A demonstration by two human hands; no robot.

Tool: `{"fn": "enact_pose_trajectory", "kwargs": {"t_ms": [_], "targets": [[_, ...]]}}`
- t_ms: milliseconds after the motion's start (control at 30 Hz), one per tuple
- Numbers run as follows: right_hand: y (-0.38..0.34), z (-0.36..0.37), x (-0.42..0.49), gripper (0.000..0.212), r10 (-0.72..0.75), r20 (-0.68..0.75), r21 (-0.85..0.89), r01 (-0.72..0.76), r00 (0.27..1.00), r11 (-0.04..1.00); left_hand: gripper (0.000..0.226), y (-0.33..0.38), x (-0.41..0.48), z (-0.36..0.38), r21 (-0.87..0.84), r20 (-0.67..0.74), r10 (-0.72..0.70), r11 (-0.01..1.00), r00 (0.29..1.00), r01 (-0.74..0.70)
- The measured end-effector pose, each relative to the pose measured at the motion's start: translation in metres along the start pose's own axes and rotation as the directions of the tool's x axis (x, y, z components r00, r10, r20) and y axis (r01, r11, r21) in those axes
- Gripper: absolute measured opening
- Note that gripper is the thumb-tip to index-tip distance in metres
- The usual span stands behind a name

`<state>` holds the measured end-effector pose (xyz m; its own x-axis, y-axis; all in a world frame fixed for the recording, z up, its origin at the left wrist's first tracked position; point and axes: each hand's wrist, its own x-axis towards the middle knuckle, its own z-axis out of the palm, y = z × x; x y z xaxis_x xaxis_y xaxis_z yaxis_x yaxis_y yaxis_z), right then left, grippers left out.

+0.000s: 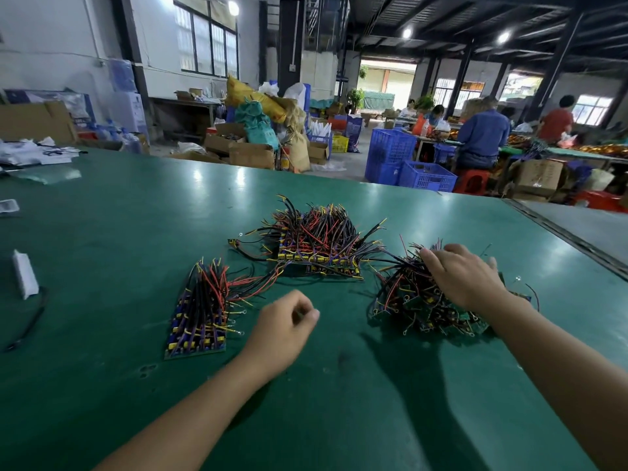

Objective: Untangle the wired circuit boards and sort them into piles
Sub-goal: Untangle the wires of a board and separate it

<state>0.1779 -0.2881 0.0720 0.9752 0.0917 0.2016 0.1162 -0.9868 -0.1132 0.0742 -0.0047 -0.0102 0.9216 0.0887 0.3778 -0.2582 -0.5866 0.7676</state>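
Bare forearms reach in from the near edge over a green-topped table [119, 212]. The left hand [285, 321] hovers just above the mat between the piles, its fingers loosely curled toward the thumb with nothing visible in them. Just left of it lies a neat stack of wired circuit boards [198, 322], boards aligned flat and their red, black and purple leads sweeping away from the camera. Farther back, in the middle, sits a larger sorted pile [319, 248], its boards in a rough block with wires bristling upward. On the right is the tangled heap [413, 300] of green boards and knotted wires, apart from both stacks. The right hand [465, 277] rests on top of this heap, fingers [430, 258] bent down into the wires; whether they actually grasp any strand cannot be told. Near the table's left edge lie a small white block [24, 278] and a black cable [30, 322]. Beyond the far edge stand blue crates [426, 176].
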Motion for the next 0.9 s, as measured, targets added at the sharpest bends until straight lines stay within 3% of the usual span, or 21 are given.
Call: {"fn": "enact_pose_trajectory", "kwargs": {"t_ms": [67,133,267,333,400,433,500,600,733,800,900], "targets": [[-0.004,0.000,-0.004,0.058,-0.015,-0.112,0.002,0.015,0.994,1.000,0.019,-0.004,0.009,-0.027,0.130,-0.120,0.040,0.991,0.992,-0.024],[-0.010,0.000,-0.012,0.051,-0.049,-0.263,0.036,0.061,0.964,0.998,0.019,-0.008,0.017,-0.054,0.143,-0.231,0.038,0.990,0.972,-0.004],[-0.033,0.004,-0.037,0.039,-0.247,-0.607,-0.022,0.295,0.755,0.955,0.015,-0.016,0.019,-0.102,0.113,-0.425,0.127,0.990,0.896,-0.087],[-0.048,0.011,-0.050,0.030,-0.336,-0.686,-0.068,0.403,0.646,0.913,0.011,-0.026,0.019,-0.121,0.124,-0.549,0.143,0.988,0.824,-0.089],[-0.064,0.021,-0.062,0.020,-0.388,-0.699,-0.039,0.511,0.600,0.859,0.009,-0.044,0.022,-0.131,0.139,-0.625,0.077,0.990,0.777,0.014],[-0.072,0.027,-0.069,0.017,-0.400,-0.679,0.018,0.558,0.616,0.830,0.009,-0.057,0.024,-0.133,0.155,-0.609,0.000,0.981,0.793,0.119],[-0.085,0.042,-0.081,0.010,-0.402,-0.603,0.180,0.608,0.690,0.773,0.024,-0.085,0.024,-0.129,0.216,-0.438,-0.263,0.897,0.860,0.385],[-0.100,0.062,-0.096,0.009,-0.365,-0.446,0.421,0.551,0.817,0.720,0.065,-0.110,0.016,-0.115,0.322,-0.170,-0.556,0.750,0.814,0.579],[-0.111,0.081,-0.105,0.011,-0.294,-0.189,0.639,0.345,0.937,0.687,0.082,-0.110,0.018,-0.109,0.235,-0.088,-0.600,0.763,0.795,0.602],[-0.115,0.086,-0.108,0.009,-0.306,-0.103,0.664,0.294,0.947,0.687,0.086,-0.104,0.019,-0.106,0.173,-0.131,-0.599,0.771,0.790,0.613],[-0.119,0.086,-0.111,0.009,-0.392,-0.049,0.642,0.330,0.919,0.692,0.094,-0.089,0.018,-0.095,0.146,-0.183,-0.607,0.761,0.774,0.631]]}}
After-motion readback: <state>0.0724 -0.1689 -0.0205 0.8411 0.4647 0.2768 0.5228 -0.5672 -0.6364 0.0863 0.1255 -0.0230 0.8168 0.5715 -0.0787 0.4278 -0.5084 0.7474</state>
